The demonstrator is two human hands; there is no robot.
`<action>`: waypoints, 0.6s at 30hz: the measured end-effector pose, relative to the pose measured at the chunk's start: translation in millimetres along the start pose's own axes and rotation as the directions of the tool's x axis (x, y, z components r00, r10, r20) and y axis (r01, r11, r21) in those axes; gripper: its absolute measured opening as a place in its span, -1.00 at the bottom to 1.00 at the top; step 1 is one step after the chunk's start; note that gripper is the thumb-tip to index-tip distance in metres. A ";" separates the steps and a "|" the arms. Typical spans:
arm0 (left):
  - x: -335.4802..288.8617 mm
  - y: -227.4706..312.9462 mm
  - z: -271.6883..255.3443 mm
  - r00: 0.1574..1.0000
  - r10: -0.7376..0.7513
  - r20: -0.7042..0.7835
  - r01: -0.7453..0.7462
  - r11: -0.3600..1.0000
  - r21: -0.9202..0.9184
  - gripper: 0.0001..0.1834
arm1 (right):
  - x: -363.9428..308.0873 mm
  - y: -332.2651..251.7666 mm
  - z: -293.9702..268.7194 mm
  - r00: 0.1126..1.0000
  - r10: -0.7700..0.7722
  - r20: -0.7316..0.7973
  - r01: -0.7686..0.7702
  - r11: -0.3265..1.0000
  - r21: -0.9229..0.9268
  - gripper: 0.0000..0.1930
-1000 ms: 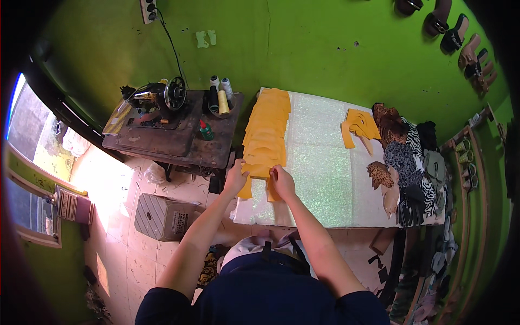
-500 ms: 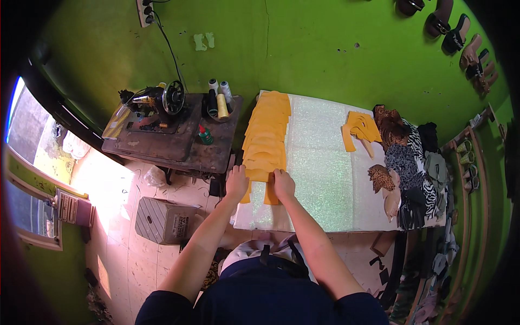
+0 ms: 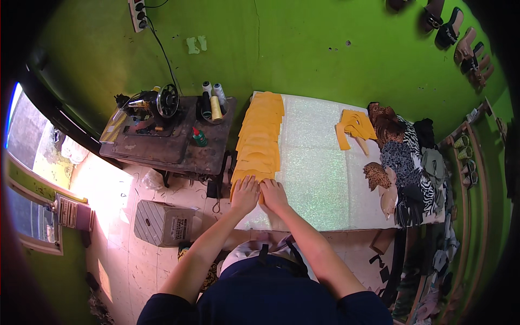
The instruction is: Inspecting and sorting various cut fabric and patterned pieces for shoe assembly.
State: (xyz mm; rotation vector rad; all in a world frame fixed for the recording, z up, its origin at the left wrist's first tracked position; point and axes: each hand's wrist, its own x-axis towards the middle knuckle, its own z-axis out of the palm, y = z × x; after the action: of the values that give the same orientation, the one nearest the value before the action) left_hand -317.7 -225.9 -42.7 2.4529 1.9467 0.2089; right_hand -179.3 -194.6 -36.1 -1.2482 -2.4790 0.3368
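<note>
Overlapping orange-yellow cut pieces, of leather or fabric by their look, form a row (image 3: 259,138) along the left side of the white-topped table (image 3: 314,162). At the row's near end, my left hand (image 3: 245,195) lies on the last piece with its fingers stretched forward. My right hand (image 3: 274,195) rests close beside it, fingers extended over the same piece's right part. Both palms face down, and they hide most of that piece's near edge. A smaller heap of yellow pieces (image 3: 357,125) lies farther right on the table.
To the left stands a sewing machine (image 3: 149,105) on a dark wooden table (image 3: 162,149), with thread cones (image 3: 216,108) and a green bottle (image 3: 199,137). Patterned scraps (image 3: 401,162) cover the table's right end. A box (image 3: 162,223) sits on the floor. Sandals (image 3: 450,30) hang on the green wall.
My hands have moved slightly nearer to me and closer together. Their fingers, earlier at the piece's two sides, now lie flat over it. The view has shifted a little.
</note>
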 end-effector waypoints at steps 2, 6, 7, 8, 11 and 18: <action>3.2 6.3 -0.5 1.000 0.007 -0.017 -0.007 1.000 0.004 -0.54 | 2.4 4.7 -5.6 1.000 -0.010 -0.028 0.011 1.000 0.017 -0.75; 26.1 23.3 -11.2 0.998 -0.003 -0.070 0.003 1.000 -0.002 -0.58 | 5.3 21.9 -23.1 0.987 -0.017 -0.161 0.024 0.999 0.045 -0.71; 33.8 29.5 -14.3 0.997 0.007 -0.071 -0.008 1.000 -0.025 -0.60 | 3.9 27.4 -27.6 0.986 -0.008 -0.166 0.015 0.999 0.042 -0.71; 41.4 36.7 -17.3 0.997 0.019 -0.072 -0.021 0.999 -0.026 -0.60 | 1.9 33.8 -32.4 0.981 0.025 -0.192 -0.015 0.999 0.049 -0.73; 64.0 65.9 -21.4 0.998 0.057 -0.039 -0.060 0.996 -0.070 -0.62 | -11.3 61.4 -45.6 0.973 0.084 -0.217 -0.075 0.996 0.050 -0.73; 132.9 150.3 0.0 0.980 0.191 -0.056 -0.198 0.963 -0.184 -0.68 | -45.9 156.2 -87.9 0.950 0.222 -0.219 -0.217 0.975 0.045 -0.75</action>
State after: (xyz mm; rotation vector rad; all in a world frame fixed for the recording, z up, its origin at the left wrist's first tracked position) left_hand -142.6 -131.6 -16.3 2.5273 1.6102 0.4240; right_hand -4.6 -135.5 -20.9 -1.4717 -2.1497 0.2596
